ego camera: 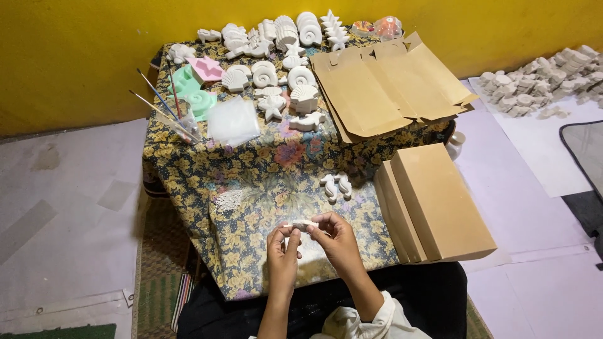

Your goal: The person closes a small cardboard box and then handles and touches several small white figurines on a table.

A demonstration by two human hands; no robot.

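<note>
Both hands meet over the near edge of a low table covered with a floral cloth (207, 169). My left hand (282, 248) and my right hand (336, 235) pinch the two ends of a small white plaster piece (301, 224) between their fingertips. Two white seahorse-shaped plaster casts (336, 186) lie on the cloth just beyond my hands. A small heap of white powder (230, 199) sits to the left of them.
Several white shell and starfish casts (276, 69) fill the table's far side, with green and pink ones (195, 85), brushes (163, 110) and a plastic bag (232, 120). Flattened cardboard boxes (389, 81) and folded ones (440, 201) lie right. More casts (540, 81) are piled on the floor.
</note>
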